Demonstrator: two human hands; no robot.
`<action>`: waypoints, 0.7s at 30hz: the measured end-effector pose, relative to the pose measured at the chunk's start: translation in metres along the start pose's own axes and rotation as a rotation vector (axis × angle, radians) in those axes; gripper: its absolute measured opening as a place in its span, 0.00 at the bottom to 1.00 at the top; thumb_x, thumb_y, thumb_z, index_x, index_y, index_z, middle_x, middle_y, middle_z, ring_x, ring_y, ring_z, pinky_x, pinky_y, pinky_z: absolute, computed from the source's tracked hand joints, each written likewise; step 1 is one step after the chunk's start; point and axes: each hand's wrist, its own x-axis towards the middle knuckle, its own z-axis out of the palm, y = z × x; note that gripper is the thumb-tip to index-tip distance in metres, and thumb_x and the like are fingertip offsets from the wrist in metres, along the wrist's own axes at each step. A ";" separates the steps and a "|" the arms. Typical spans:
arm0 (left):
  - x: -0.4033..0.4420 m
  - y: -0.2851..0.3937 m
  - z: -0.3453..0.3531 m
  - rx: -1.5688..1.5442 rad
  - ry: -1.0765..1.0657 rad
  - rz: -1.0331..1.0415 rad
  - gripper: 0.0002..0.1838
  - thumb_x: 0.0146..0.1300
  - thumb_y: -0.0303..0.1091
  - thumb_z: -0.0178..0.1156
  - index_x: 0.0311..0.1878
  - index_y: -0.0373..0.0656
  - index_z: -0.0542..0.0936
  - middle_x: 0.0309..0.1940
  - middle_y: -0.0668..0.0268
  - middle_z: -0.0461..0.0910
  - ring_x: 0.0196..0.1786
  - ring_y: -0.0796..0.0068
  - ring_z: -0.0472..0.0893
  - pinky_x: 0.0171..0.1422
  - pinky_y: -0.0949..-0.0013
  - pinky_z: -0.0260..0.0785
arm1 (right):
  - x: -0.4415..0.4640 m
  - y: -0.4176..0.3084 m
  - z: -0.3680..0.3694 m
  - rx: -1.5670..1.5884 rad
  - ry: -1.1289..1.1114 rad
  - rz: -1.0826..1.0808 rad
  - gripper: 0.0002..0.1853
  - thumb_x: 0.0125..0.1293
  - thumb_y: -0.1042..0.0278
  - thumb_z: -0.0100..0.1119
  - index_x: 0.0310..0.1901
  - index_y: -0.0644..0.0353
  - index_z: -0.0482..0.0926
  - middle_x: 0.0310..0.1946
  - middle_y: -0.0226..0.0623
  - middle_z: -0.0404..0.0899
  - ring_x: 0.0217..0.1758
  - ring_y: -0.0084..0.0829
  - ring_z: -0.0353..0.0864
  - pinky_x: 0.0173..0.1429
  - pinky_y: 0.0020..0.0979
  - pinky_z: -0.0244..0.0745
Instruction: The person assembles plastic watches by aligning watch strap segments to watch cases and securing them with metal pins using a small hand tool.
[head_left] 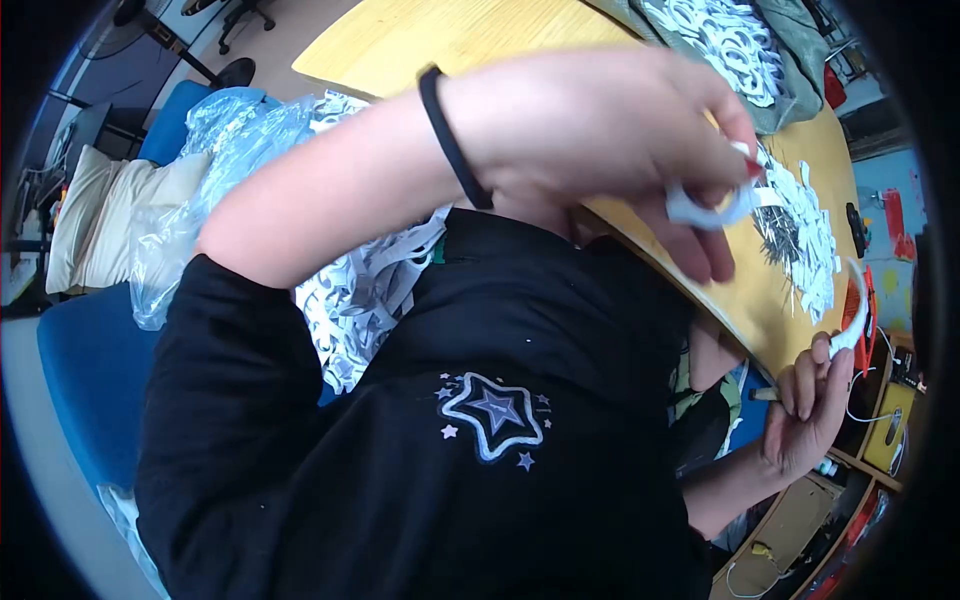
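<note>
Left hand (655, 130) loosely round white loop (688, 208)

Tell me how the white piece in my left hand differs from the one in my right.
The left hand's white piece looks broad and curled, while the right hand's white strip is slim and tapers to a tip. The left piece sits low among the fingers; the right strip sticks up above them. The left piece is blurred, the right strip sharper. Both are white and curved.
</note>
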 end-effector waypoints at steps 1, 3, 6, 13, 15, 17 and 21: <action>0.000 -0.007 0.005 0.007 -0.074 0.025 0.11 0.72 0.33 0.54 0.48 0.35 0.71 0.29 0.58 0.80 0.30 0.68 0.84 0.33 0.70 0.75 | 0.000 0.003 0.008 -0.029 0.029 -0.036 0.15 0.78 0.65 0.48 0.55 0.71 0.68 0.38 0.38 0.76 0.17 0.09 0.57 0.19 0.14 0.50; -0.004 -0.024 0.025 0.164 -0.125 0.075 0.09 0.69 0.28 0.55 0.47 0.33 0.69 0.33 0.54 0.81 0.34 0.63 0.87 0.35 0.67 0.78 | -0.003 0.013 0.030 -0.090 0.084 -0.112 0.15 0.75 0.66 0.51 0.53 0.72 0.70 0.37 0.40 0.77 0.18 0.10 0.59 0.20 0.14 0.51; 0.005 -0.093 0.069 0.389 0.076 0.548 0.08 0.73 0.30 0.52 0.48 0.40 0.65 0.34 0.59 0.77 0.29 0.76 0.79 0.33 0.73 0.71 | -0.016 0.040 0.052 -0.250 0.268 -0.193 0.10 0.70 0.72 0.56 0.45 0.72 0.75 0.39 0.41 0.77 0.24 0.14 0.68 0.24 0.16 0.60; -0.005 -0.103 0.085 -0.074 0.079 0.244 0.08 0.70 0.20 0.49 0.49 0.38 0.65 0.31 0.60 0.75 0.31 0.73 0.80 0.33 0.68 0.71 | -0.032 0.053 0.059 -0.575 0.108 -0.288 0.05 0.62 0.83 0.64 0.39 0.74 0.82 0.44 0.43 0.79 0.32 0.22 0.79 0.31 0.20 0.70; -0.007 -0.104 0.085 -0.041 0.066 0.259 0.06 0.72 0.22 0.47 0.50 0.37 0.65 0.31 0.62 0.74 0.30 0.76 0.78 0.33 0.70 0.70 | -0.031 0.054 0.055 -0.598 0.096 -0.337 0.06 0.60 0.83 0.67 0.38 0.73 0.83 0.42 0.41 0.80 0.30 0.19 0.77 0.29 0.19 0.67; -0.007 -0.109 0.086 0.031 0.074 0.304 0.06 0.74 0.25 0.46 0.51 0.37 0.64 0.31 0.63 0.73 0.28 0.77 0.76 0.34 0.71 0.69 | -0.031 0.046 0.052 -0.703 0.045 -0.336 0.06 0.59 0.83 0.69 0.37 0.72 0.83 0.40 0.38 0.80 0.29 0.17 0.75 0.29 0.19 0.65; -0.004 -0.114 0.082 0.199 0.051 0.376 0.12 0.79 0.34 0.44 0.56 0.36 0.64 0.35 0.67 0.70 0.30 0.83 0.71 0.34 0.78 0.65 | -0.027 0.035 0.050 -0.823 -0.066 -0.356 0.07 0.54 0.81 0.73 0.34 0.68 0.84 0.32 0.33 0.79 0.23 0.15 0.72 0.26 0.19 0.61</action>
